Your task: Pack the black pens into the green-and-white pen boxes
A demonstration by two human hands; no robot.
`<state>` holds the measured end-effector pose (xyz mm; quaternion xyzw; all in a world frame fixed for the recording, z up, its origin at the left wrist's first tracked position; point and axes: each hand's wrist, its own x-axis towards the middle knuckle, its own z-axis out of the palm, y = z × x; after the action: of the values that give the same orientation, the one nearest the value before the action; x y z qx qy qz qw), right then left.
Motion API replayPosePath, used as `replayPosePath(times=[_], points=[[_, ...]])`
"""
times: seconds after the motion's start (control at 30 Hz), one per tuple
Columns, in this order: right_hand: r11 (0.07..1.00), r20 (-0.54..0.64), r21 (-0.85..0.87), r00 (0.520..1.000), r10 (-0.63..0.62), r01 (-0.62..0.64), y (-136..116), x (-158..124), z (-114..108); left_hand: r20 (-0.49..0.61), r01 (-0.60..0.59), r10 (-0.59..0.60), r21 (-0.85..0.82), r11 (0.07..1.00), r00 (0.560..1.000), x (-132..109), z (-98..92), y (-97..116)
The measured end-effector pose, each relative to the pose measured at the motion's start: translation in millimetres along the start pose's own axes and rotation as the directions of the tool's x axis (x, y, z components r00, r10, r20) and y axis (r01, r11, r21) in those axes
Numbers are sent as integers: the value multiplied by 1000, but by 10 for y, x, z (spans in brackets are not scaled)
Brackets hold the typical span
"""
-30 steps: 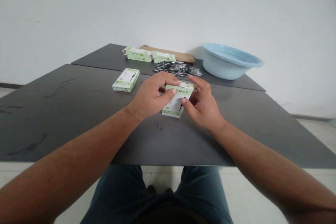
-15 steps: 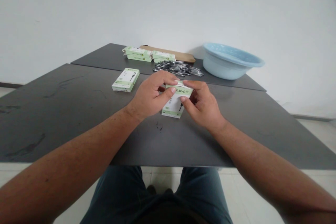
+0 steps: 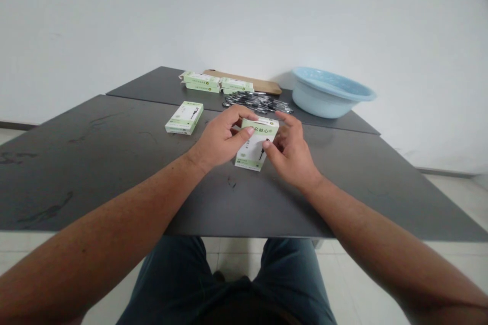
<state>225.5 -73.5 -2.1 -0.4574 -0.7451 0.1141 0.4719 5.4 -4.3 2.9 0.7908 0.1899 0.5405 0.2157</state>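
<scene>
Head view: we hold the small green-and-white cardboard box (image 3: 254, 152) upright on the dark grey table (image 3: 114, 162).
Our right hand (image 3: 292, 155) has eased off its top and grips at 3 o'clock; our left hand (image 3: 219, 139) clamps at 9 o'clock; the flap looks shut.

A green-and-white box (image 3: 184, 117) lies flat on the dark grey table (image 3: 95, 172). Farther back, more such boxes (image 3: 217, 83) sit in low stacks (side by side) before a flat brown sheet (image 3: 268, 85), with a heap of dark pens (image 3: 258, 102) just in front. A pale blue basin (image 3: 330, 92) stands to their right.
</scene>
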Motion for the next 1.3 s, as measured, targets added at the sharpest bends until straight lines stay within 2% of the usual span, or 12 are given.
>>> replayPosePath(times=[0.17, 0.33, 0.47, 0.53, 0.6, 0.7, 0.77, 0.87, 0.97, 1.07, 1.17, 1.3], points=[[982, 142, -4, 972, 186, -187, -11, 8, 16, -79, 186, -222, -319, 929, 972, 36, 69, -163], [960, 286, -151, 919, 271, -236, -10, 8, 117, -145, 286, -479, -642, 711, 866, 88, 125, -96], [952, 362, 168, 914, 182, -256, 21, -63, 159, -94, 317, -643, -810, 493, 760, 148, 106, -11], [822, 446, 427, 879, 170, -376, 26, -111, 185, -43, 342, -708, -854, 391, 705, 172, 89, 13], [617, 526, 608, 836, 158, -499, 15, -151, 227, -7, 345, -732, -879, 330, 682, 188, 77, 33], [379, 612, 696, 779, 132, -611, -11, -179, 300, 25, 334, -723, -897, 288, 691, 192, 71, 59], [331, 627, 697, 765, 147, -636, -12, -178, 335, 37, 332, -718, -903, 274, 695, 186, 70, 63], [416, 574, 681, 792, 207, -602, 15, -158, 345, 30, 323, -706, -902, 285, 707, 170, 66, 39], [716, 455, 527, 863, 218, -458, 32, -121, 320, 12, 322, -675, -885, 336, 738, 154, 61, -2], [975, 262, 134, 956, 135, -175, 11, -73, 320, -20, 311, -630, -857, 410, 776, 133, 65, -21], [980, 142, -191, 987, 81, -53, -21, -21, 365, -23, 298, -589, -846, 442, 808, 101, 80, -21], [949, 148, -316, 986, 70, -20, -55, 32, 416, -70, 298, -540, -772, 562, 839, 59, 114, -74]])
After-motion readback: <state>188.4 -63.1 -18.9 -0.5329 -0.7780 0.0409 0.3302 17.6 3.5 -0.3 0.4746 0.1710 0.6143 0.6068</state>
